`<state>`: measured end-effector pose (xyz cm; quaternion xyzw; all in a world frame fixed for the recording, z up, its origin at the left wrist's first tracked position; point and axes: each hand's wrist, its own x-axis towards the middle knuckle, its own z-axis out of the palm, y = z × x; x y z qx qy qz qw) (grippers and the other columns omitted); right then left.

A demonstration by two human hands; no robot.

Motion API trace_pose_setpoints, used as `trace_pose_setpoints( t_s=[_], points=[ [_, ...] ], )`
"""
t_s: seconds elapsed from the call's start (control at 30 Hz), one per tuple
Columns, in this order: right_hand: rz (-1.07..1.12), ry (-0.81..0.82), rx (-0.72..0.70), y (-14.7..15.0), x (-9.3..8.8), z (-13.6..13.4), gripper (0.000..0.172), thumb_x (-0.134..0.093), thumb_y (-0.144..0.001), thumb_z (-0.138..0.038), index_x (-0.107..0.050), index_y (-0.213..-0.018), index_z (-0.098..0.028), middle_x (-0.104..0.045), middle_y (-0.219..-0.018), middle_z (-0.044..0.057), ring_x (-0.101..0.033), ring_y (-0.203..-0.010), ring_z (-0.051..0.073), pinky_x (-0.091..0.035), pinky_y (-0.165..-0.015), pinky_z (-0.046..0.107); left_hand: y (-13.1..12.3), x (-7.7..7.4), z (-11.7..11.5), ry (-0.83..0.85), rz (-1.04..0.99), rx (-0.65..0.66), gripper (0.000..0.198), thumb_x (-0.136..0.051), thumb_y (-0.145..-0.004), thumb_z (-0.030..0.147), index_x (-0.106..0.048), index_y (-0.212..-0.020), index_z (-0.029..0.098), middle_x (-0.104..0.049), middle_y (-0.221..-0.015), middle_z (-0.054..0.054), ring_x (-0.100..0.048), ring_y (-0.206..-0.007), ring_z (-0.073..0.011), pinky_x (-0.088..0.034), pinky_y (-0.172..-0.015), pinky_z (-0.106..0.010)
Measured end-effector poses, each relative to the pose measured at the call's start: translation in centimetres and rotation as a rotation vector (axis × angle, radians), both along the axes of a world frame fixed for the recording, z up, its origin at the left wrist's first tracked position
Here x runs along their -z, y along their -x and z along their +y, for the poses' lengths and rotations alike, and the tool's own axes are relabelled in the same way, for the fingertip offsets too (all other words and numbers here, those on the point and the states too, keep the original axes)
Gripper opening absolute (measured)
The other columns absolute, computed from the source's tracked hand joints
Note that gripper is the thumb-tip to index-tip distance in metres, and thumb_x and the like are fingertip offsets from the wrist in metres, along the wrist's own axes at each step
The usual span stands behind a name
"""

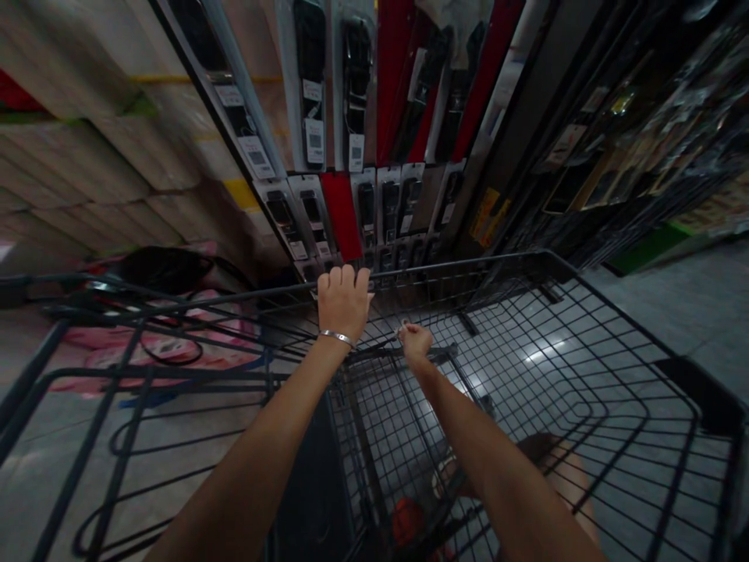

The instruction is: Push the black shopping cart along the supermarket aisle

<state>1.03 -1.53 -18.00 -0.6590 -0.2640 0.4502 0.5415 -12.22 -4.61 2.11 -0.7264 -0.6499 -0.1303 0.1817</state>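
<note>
A dark wire shopping cart (515, 343) spreads below me. My left hand (344, 300), with a silver bracelet (337, 337) at its wrist, is closed over the cart's far rim. Inside the basket, my right hand (417, 342) is held in a pinch close to a folding wire panel (374, 353). A small pale bit shows at those fingertips, too small to name. Through the mesh beneath my right arm, an orange-red round shape (408, 521) and part of a leg or foot are visible.
Packaged black belts (356, 86) with tags hang on a rack ahead. Wrapped bundles (64, 164) are stacked at left, above pink packages (169, 336) by the cart. More hanging goods (632, 156) line the right side. A green-edged display base (655, 248) stands on the tiled floor.
</note>
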Motion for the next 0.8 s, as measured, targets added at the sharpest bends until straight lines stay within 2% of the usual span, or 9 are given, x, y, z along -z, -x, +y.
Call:
trace_pose_setpoints(
  t_s=[0.1,0.2,0.27,0.33,0.43,0.5,0.6,0.73,0.8],
  points=[
    [-0.24,-0.086,-0.105,-0.7,-0.3,-0.4,0.003,-0.061,-0.057,-0.015,-0.064,-0.057,-0.016,-0.063,-0.06,0.005,-0.061,-0.067,0.02,-0.047,-0.07,0.03,0.0,0.1,0.1,-0.001,-0.005,0.002,0.035,-0.06,-0.081,0.03,-0.055,-0.112,0.016,-0.056,-0.096,-0.013,-0.048,-0.093,-0.03,-0.035,-0.078,-0.042],
    [-0.509,-0.164,-0.173,-1.0,-0.2,-1.3,0.01,-0.057,-0.064,-0.018,-0.066,-0.066,-0.014,-0.068,-0.077,0.011,-0.062,-0.08,0.022,-0.046,-0.079,0.032,0.0,0.1,0.0,0.0,-0.001,0.004,0.036,-0.06,-0.081,0.03,-0.054,-0.113,0.015,-0.056,-0.096,-0.013,-0.047,-0.093,-0.0298,-0.035,-0.078,-0.041],
    [-0.515,-0.157,-0.144,-1.0,0.2,-2.0,0.008,-0.059,-0.064,-0.018,-0.065,-0.066,-0.015,-0.068,-0.079,0.011,-0.062,-0.081,0.022,-0.046,-0.079,0.031,0.0,0.0,0.0,0.003,0.003,0.004,0.036,-0.06,-0.081,0.03,-0.054,-0.114,0.016,-0.056,-0.096,-0.013,-0.047,-0.093,-0.0296,-0.035,-0.079,-0.041],
    [-0.378,-0.104,-0.055,-0.9,0.6,-2.6,0.002,-0.062,-0.06,-0.016,-0.063,-0.062,-0.016,-0.067,-0.073,0.008,-0.061,-0.077,0.021,-0.046,-0.074,0.03,0.0,-0.1,0.0,0.007,0.004,0.0,0.036,-0.059,-0.081,0.031,-0.054,-0.114,0.016,-0.056,-0.096,-0.013,-0.048,-0.093,-0.0293,-0.036,-0.079,-0.041],
    [-0.02,0.01,0.093,-0.2,0.9,-3.0,0.006,-0.064,-0.054,-0.013,-0.06,-0.057,-0.017,-0.061,-0.059,0.001,-0.059,-0.065,0.017,-0.046,-0.062,0.025,-0.1,-0.1,-0.1,0.013,-0.005,-0.001,0.035,-0.058,-0.082,0.031,-0.054,-0.113,0.016,-0.056,-0.096,-0.013,-0.048,-0.094,-0.0295,-0.036,-0.08,-0.041],
    [0.148,0.061,0.117,0.6,0.7,-2.8,0.008,-0.064,-0.053,-0.012,-0.059,-0.057,-0.017,-0.058,-0.052,-0.003,-0.057,-0.056,0.014,-0.045,-0.054,0.024,-0.1,-0.1,-0.1,0.02,-0.008,0.0,0.034,-0.057,-0.082,0.031,-0.054,-0.113,0.015,-0.055,-0.097,-0.014,-0.048,-0.095,-0.03,-0.036,-0.081,-0.041],
    [0.274,0.101,0.107,2.1,0.0,-2.1,0.011,-0.064,-0.053,-0.012,-0.055,-0.055,-0.017,-0.054,-0.047,-0.005,-0.054,-0.046,0.012,-0.044,-0.047,0.023,0.2,-0.1,-0.4,0.028,0.041,0.018,0.04,-0.057,-0.082,0.032,-0.052,-0.117,0.013,-0.054,-0.098,-0.015,-0.048,-0.095,-0.0306,-0.036,-0.08,-0.042],
    [0.41,0.14,0.127,3.6,-1.6,-1.4,0.017,-0.061,-0.054,-0.008,-0.048,-0.052,-0.018,-0.052,-0.044,-0.007,-0.053,-0.043,0.01,-0.045,-0.046,0.021,0.7,-0.4,-0.7,0.073,0.174,0.073,0.057,-0.063,-0.077,0.028,-0.044,-0.127,0.009,-0.054,-0.101,-0.016,-0.048,-0.094,-0.0308,-0.036,-0.079,-0.041],
    [0.453,0.144,0.134,4.0,-2.4,-1.3,0.015,-0.059,-0.053,-0.006,-0.049,-0.054,-0.018,-0.053,-0.045,-0.007,-0.053,-0.044,0.01,-0.045,-0.046,0.021,0.8,-0.5,-0.6,0.093,0.216,0.065,0.055,-0.061,-0.078,0.024,-0.043,-0.128,0.009,-0.054,-0.1,-0.016,-0.048,-0.093,-0.0299,-0.037,-0.078,-0.04]
  ],
)
